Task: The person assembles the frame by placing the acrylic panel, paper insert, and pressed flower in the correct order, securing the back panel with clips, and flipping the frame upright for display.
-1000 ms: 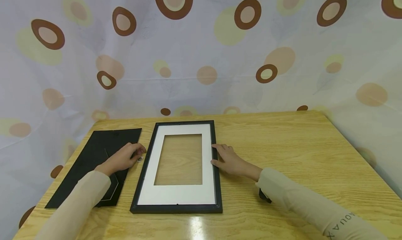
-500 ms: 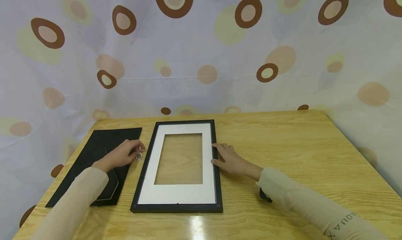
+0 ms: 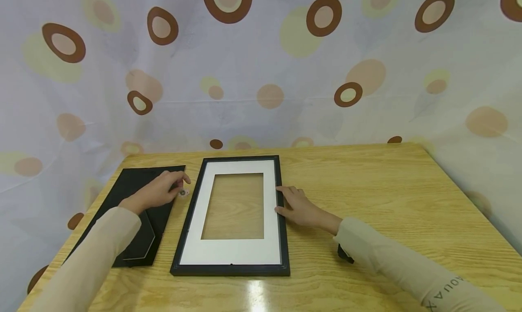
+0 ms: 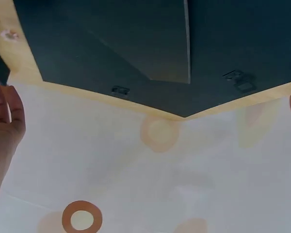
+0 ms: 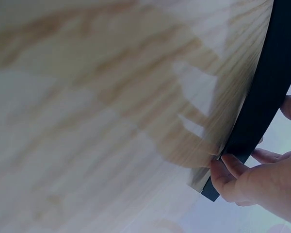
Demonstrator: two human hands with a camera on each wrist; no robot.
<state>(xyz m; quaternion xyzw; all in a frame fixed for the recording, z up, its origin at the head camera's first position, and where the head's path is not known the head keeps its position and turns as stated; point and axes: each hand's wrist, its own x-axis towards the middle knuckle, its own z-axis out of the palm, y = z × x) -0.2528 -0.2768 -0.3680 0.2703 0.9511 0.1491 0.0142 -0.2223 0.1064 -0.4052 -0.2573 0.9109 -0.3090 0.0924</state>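
Spotted cloth backdrop (image 3: 244, 62) behind pale wooden table (image 3: 359, 185).

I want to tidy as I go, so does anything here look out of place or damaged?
No damage or spill shows. One small clear item looks stray: it sits by the left hand, in the gap between the black panel and the frame, too small to identify.

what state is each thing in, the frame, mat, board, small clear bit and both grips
picture frame: lying flat on the tabletop
white mat: inside the frame, wood grain visible through its opening
backing board: lying flat, separate from the frame
stand leg: seemingly folded against the board
small clear piece: beside the left grip, held or loose unclear
left grip: fingers bent
right grip: holding the frame's right edge
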